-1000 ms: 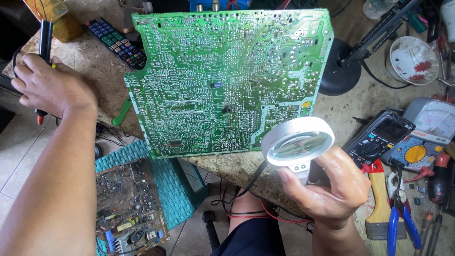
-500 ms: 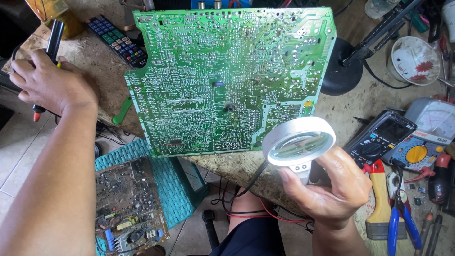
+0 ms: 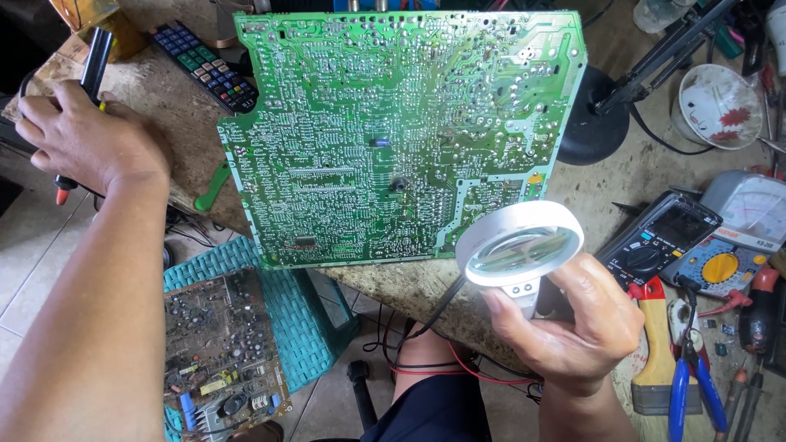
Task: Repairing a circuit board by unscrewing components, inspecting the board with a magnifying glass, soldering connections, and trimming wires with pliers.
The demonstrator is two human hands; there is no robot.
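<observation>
right hand [image 3: 565, 327]: fingers curled tight around the handle of a round magnifying glass [image 3: 520, 245], held just off the lower right corner of the board
left hand [image 3: 86, 135]: closed on a black tool with a red tip [image 3: 82, 90], at the left end of the worktop [image 3: 172, 106]
green circuit board [image 3: 401, 131]: big, lying solder side up in the middle of the worktop
remote [image 3: 205, 65]: above the board's left corner
meter [image 3: 659, 241]: right of the glass
</observation>
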